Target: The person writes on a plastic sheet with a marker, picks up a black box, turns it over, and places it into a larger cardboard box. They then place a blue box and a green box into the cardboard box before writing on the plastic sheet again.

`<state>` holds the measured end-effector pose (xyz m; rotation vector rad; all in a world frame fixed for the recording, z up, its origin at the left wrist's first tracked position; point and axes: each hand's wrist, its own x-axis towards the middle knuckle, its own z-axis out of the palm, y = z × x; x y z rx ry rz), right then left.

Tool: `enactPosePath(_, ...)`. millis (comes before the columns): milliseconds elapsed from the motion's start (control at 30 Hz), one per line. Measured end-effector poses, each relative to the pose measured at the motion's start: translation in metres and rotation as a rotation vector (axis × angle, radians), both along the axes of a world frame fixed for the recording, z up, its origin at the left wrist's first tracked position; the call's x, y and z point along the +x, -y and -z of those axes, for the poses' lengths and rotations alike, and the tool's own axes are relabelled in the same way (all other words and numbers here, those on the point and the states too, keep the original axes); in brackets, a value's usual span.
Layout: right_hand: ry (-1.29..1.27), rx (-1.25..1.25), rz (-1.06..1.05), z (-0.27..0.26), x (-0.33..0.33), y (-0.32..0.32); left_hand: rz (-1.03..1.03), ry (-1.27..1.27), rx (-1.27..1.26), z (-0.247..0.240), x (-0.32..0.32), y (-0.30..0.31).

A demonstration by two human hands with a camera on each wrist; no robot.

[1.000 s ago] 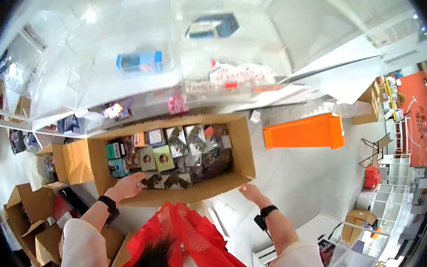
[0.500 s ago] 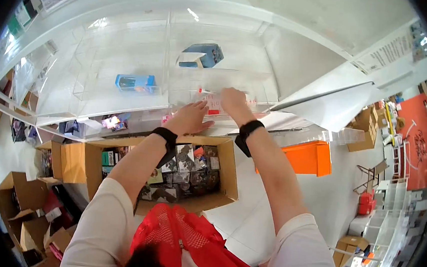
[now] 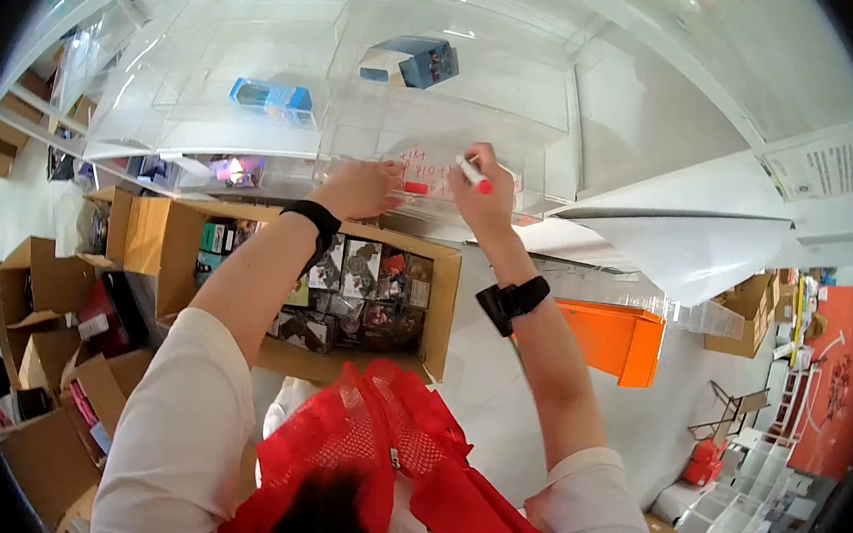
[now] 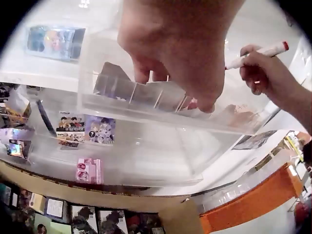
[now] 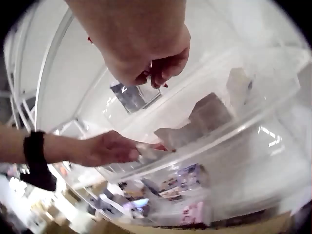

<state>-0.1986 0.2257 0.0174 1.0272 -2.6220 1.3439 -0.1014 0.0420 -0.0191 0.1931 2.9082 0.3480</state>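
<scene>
My right hand [image 3: 487, 189] pinches a white marker [image 4: 265, 54] with red ends, above a clear tray with red handwriting [image 3: 422, 166]. The left hand [image 3: 360, 190] lies at the tray's front edge, fingers extended; in the left wrist view this hand [image 4: 170, 48] reaches over the front wall, its fingertips partly hidden. A small red piece [image 3: 416, 188] sits between the hands. In the right wrist view, the left hand [image 5: 109, 148] is beside pale folded pieces [image 5: 209, 114], and the right hand [image 5: 146, 53] hides most of its grip.
Blue boxes [image 3: 428, 63] [image 3: 271, 98] stand on the clear shelf behind. Below the hands is an open carton [image 3: 440, 313] packed with small boxes. An orange bin [image 3: 631, 345] stands to the right, and opened cartons [image 3: 55, 282] to the left.
Both hands have moved from the carton's near edge up to the clear tray. The right hand has lifted the marker from the tray; the left has shifted slightly left in the head view.
</scene>
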Motion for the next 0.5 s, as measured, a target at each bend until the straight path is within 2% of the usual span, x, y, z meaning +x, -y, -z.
enactPosePath(100,0.581,-0.426,0.123,0.015,0.005,0.012,-0.027,0.031,0.018,0.002,-0.002,-0.002)
enactPosePath(133,0.408,-0.183,0.184,0.027,-0.006,0.017,-0.034,0.054,0.000,-0.005,-0.003,-0.004)
enactPosePath(167,0.339,-0.182,0.216,0.040,-0.010,0.017,-0.042,0.077,-0.018,-0.007,-0.003,-0.005)
enactPosePath(233,0.199,-0.187,0.284,0.032,-0.005,0.028,-0.118,0.098,-0.018,-0.017,-0.001,-0.009)
enactPosePath(300,0.123,-0.027,0.323,0.031,-0.002,0.031,-0.186,0.206,-0.016,-0.031,-0.001,-0.013)
enactPosePath(333,0.083,0.055,0.342,0.031,0.000,0.031,-0.167,0.145,0.005,-0.025,0.001,-0.013)
enactPosePath(400,0.057,0.099,0.397,0.031,0.003,0.033,-0.130,0.020,0.049,-0.016,0.003,-0.009)
enactPosePath(500,0.043,0.125,0.445,0.031,0.004,0.035,-0.068,0.060,0.033,-0.019,0.001,-0.007)
